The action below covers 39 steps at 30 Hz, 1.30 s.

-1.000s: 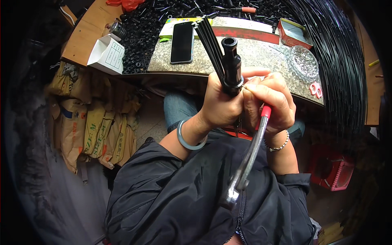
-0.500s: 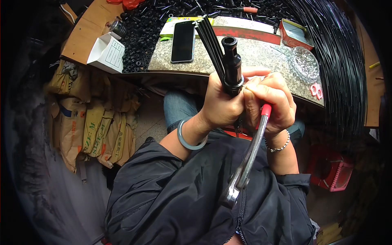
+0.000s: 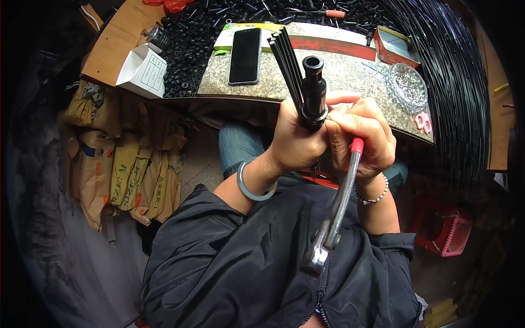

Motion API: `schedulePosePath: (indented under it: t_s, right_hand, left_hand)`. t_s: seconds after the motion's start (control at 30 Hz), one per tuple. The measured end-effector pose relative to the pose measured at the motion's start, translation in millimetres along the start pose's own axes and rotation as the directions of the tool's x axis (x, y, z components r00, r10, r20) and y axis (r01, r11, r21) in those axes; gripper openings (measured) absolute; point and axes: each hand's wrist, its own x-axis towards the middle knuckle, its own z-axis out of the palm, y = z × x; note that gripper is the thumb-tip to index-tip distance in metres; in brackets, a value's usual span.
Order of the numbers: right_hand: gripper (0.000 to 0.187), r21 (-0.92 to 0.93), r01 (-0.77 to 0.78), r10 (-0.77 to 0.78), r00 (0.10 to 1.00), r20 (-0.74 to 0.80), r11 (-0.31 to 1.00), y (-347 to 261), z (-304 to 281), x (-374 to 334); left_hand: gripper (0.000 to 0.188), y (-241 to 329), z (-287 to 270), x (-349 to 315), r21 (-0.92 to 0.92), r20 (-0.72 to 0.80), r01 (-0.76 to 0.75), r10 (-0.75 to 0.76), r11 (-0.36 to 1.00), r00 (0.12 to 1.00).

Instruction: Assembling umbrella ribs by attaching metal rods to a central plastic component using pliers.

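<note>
The left grip [image 3: 294, 136] is closed around a black tube [image 3: 314, 94] and thin black rods [image 3: 286, 63]; the tube looks stiff, maybe slippery, so its lower end seems good to hold. The right grip [image 3: 367, 131], just beside it, holds red-handled pliers [image 3: 343, 199], probably heavy. Beyond this grip, a glass bowl [image 3: 411, 105] contains small shiny bits; farther, a red tin's [image 3: 398, 61] contents are unclear.

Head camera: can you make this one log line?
left hand: holds black tube, thin rods | right hand: holds red-handled tool | glass dish: on speckled slab
</note>
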Motion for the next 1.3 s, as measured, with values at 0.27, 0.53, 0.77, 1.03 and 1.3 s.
schedulePosePath:
  t_s: [0.27, 0.53, 0.77, 1.03, 1.3]
  right_hand:
    - [0.041, 0.157, -0.592, 0.513, 0.780, 0.357, 0.790, -20.5, -22.2, 28.6]
    - [0.040, -0.179, -0.867, 0.601, 0.162, 0.782, 0.466, -37.7, -83.4, 38.7]
    - [0.038, -0.368, -0.768, 0.593, 0.018, 0.805, 0.523, -39.4, -88.1, 72.3]
    - [0.030, -0.568, -0.787, 0.659, -0.296, 0.691, 0.242, -47.2, -87.6, 90.9]
    - [0.023, -0.327, -0.831, 0.608, 0.017, 0.794, 0.450, -38.8, -83.6, 61.9]
  left_hand:
    - [0.017, 10.6, -6.5, 2.0, -0.016, -0.162, 0.269, -0.268, 0.963, 0.950]
    - [0.024, 17.0, -18.7, 5.3, -0.050, -0.128, 0.274, -0.278, 0.960, 0.952]
    - [0.025, 15.9, -13.3, 7.7, -0.052, -0.076, 0.274, -0.277, 0.960, 0.958]
    - [0.019, 4.4, -18.2, 7.9, 0.226, -0.046, 0.141, -0.134, 0.964, 0.990]
    - [0.029, 19.3, -11.1, 13.8, -0.071, -0.048, 0.295, -0.299, 0.953, 0.953]
